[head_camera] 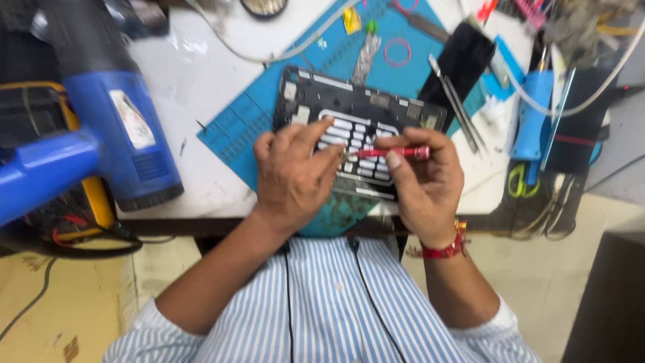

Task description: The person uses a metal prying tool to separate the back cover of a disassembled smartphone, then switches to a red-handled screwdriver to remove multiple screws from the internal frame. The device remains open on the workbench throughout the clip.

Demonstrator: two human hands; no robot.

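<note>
Right hand (pixel 423 178) pinched a red precision screwdriver (pixel 393 153) held nearly level, tip toward the middle of the opened black device chassis (pixel 363 107) lying on the blue work mat (pixel 269 114) at the desk (pixel 181 74) edge. Left hand (pixel 292 171) lay curled over the chassis's near left side, fingertips beside the tip, grasping nothing I could see. Best practice, I judged: brace firmly, seat the tip squarely, turn lightly; tweezers (pixel 457 107) and a blue heat gun (pixel 101 134) sat nearby.

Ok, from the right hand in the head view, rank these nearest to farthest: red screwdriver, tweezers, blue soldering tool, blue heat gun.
1. Red screwdriver: held in the right hand, over the dark frame.
2. Tweezers: just beyond the hand, on the mat's right edge.
3. Blue soldering tool: farther out on the right.
4. Blue heat gun: far left, past the left hand.
</note>
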